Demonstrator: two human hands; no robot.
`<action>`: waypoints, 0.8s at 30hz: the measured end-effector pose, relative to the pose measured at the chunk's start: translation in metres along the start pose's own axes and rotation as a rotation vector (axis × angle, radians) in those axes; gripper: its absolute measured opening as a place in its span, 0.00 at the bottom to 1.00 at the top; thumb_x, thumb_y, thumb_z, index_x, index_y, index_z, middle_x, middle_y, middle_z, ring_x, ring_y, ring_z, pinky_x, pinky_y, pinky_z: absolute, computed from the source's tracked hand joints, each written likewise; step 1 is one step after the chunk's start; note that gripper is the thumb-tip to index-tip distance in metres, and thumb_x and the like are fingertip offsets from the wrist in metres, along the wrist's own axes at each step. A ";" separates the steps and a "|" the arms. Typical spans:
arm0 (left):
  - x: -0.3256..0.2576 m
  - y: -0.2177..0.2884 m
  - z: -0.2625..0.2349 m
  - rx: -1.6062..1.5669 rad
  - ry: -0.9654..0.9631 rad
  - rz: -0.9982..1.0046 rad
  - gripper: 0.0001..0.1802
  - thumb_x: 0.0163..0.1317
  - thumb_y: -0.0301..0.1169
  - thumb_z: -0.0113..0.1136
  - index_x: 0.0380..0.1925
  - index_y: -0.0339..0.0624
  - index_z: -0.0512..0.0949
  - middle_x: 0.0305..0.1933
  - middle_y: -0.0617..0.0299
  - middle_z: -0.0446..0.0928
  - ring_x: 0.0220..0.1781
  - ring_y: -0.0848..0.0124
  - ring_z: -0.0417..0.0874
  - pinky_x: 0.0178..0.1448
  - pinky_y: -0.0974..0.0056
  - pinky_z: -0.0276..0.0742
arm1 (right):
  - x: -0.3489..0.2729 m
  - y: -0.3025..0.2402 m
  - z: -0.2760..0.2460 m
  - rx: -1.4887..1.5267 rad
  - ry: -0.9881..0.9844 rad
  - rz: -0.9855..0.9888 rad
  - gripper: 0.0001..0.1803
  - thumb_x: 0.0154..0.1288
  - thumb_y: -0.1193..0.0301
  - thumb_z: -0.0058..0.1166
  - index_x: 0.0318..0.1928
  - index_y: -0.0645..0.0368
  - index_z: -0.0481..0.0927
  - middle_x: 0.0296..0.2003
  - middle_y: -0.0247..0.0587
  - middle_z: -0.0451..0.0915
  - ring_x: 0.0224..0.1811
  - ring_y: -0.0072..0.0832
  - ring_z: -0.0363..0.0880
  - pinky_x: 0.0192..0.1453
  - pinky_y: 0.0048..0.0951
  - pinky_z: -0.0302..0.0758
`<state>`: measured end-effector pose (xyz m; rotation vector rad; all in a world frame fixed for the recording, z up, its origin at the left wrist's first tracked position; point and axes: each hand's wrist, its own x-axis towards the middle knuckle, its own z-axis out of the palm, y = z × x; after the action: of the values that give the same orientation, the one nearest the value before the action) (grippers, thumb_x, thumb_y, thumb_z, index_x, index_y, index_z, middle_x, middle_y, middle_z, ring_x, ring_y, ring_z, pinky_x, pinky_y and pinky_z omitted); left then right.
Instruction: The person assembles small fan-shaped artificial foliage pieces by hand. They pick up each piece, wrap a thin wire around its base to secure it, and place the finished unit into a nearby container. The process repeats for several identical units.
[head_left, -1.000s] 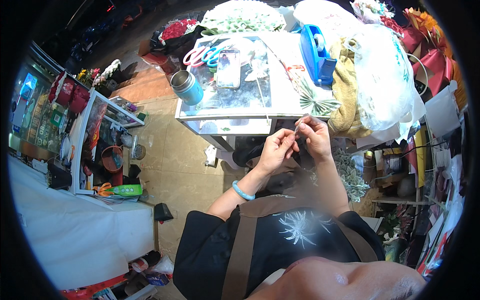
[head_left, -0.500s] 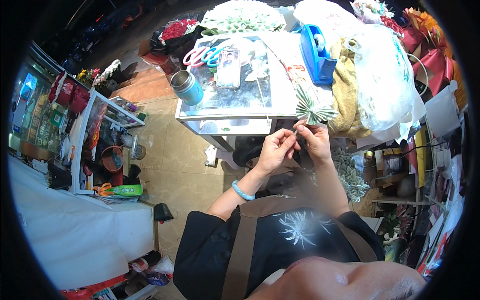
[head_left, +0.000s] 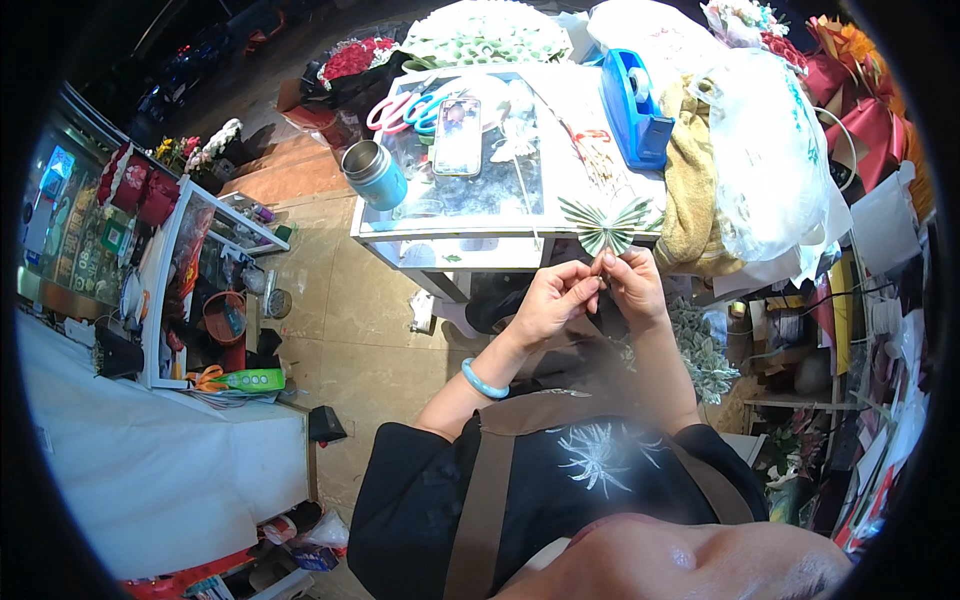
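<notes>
A: Where did the pleated fan [head_left: 604, 233] lie?

B: Its green-and-white folds spread just beyond the fingertips of the right hand [head_left: 638, 287], which pinched the narrow base between thumb and finger.

A: And the left hand [head_left: 550, 303]?

B: It sat beside the right, digits drawn together just below the base; whether they gripped anything was too small to discern. The near edge of the counter [head_left: 470, 237] showed behind the fan.

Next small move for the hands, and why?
Probably a slightly firmer pinch by the right hand where the pleated fan narrows: it spreads wide above those fingertips, and the left hand is close beside, pinching low too.
</notes>
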<state>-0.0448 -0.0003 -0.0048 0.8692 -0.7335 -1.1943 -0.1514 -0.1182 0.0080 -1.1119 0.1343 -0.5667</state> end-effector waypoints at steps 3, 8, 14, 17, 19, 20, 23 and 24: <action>0.001 0.001 -0.001 -0.072 -0.046 0.005 0.09 0.64 0.32 0.54 0.37 0.38 0.75 0.23 0.65 0.75 0.20 0.85 0.68 0.23 0.81 0.58 | 0.000 -0.004 -0.002 -0.024 -0.028 0.030 0.08 0.62 0.74 0.50 0.30 0.66 0.78 0.26 0.38 0.78 0.27 0.19 0.73 0.32 0.20 0.68; 0.001 0.000 0.003 -0.116 0.020 0.080 0.09 0.64 0.31 0.53 0.40 0.38 0.75 0.23 0.63 0.76 0.19 0.84 0.68 0.22 0.80 0.59 | 0.001 -0.012 -0.002 -0.138 -0.002 -0.029 0.07 0.59 0.75 0.56 0.36 0.66 0.79 0.30 0.37 0.79 0.33 0.20 0.76 0.39 0.21 0.71; 0.002 -0.004 0.008 -0.053 0.104 0.097 0.09 0.63 0.29 0.53 0.40 0.36 0.75 0.26 0.60 0.77 0.21 0.82 0.70 0.23 0.80 0.61 | -0.003 -0.012 -0.001 -0.169 0.155 -0.007 0.06 0.57 0.75 0.58 0.34 0.64 0.79 0.32 0.36 0.79 0.34 0.21 0.76 0.39 0.22 0.72; 0.004 -0.008 0.009 -0.052 0.111 0.128 0.09 0.63 0.28 0.53 0.40 0.34 0.75 0.28 0.59 0.77 0.22 0.82 0.69 0.24 0.80 0.62 | -0.002 -0.007 -0.004 -0.232 0.210 0.031 0.06 0.57 0.75 0.58 0.35 0.64 0.79 0.30 0.36 0.79 0.32 0.21 0.76 0.37 0.21 0.72; 0.004 -0.009 0.006 -0.123 0.069 0.129 0.09 0.63 0.28 0.53 0.40 0.34 0.75 0.28 0.58 0.77 0.22 0.82 0.68 0.25 0.80 0.62 | -0.001 -0.003 -0.006 -0.205 0.188 -0.046 0.07 0.57 0.74 0.58 0.35 0.64 0.79 0.29 0.37 0.79 0.30 0.22 0.77 0.35 0.21 0.72; 0.005 -0.009 0.004 -0.172 0.045 0.114 0.09 0.63 0.28 0.53 0.40 0.34 0.75 0.29 0.57 0.77 0.21 0.82 0.67 0.25 0.80 0.61 | -0.001 -0.002 -0.007 -0.167 0.171 -0.065 0.06 0.57 0.75 0.58 0.35 0.63 0.79 0.29 0.37 0.79 0.30 0.23 0.77 0.35 0.22 0.72; 0.005 -0.010 0.001 -0.297 -0.031 0.058 0.09 0.63 0.27 0.53 0.41 0.34 0.75 0.29 0.56 0.77 0.20 0.82 0.65 0.24 0.81 0.60 | -0.001 0.002 -0.010 -0.069 0.117 -0.126 0.05 0.57 0.75 0.58 0.35 0.62 0.79 0.29 0.37 0.79 0.30 0.24 0.77 0.34 0.23 0.73; 0.005 -0.010 -0.001 -0.323 -0.060 0.034 0.09 0.63 0.28 0.53 0.41 0.35 0.75 0.29 0.56 0.77 0.20 0.83 0.65 0.24 0.81 0.59 | 0.000 0.004 -0.011 -0.049 0.099 -0.151 0.05 0.57 0.75 0.58 0.35 0.62 0.79 0.29 0.37 0.79 0.31 0.25 0.77 0.34 0.24 0.73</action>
<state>-0.0477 -0.0061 -0.0134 0.5535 -0.5797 -1.2700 -0.1541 -0.1258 -0.0002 -1.1484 0.1515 -0.7578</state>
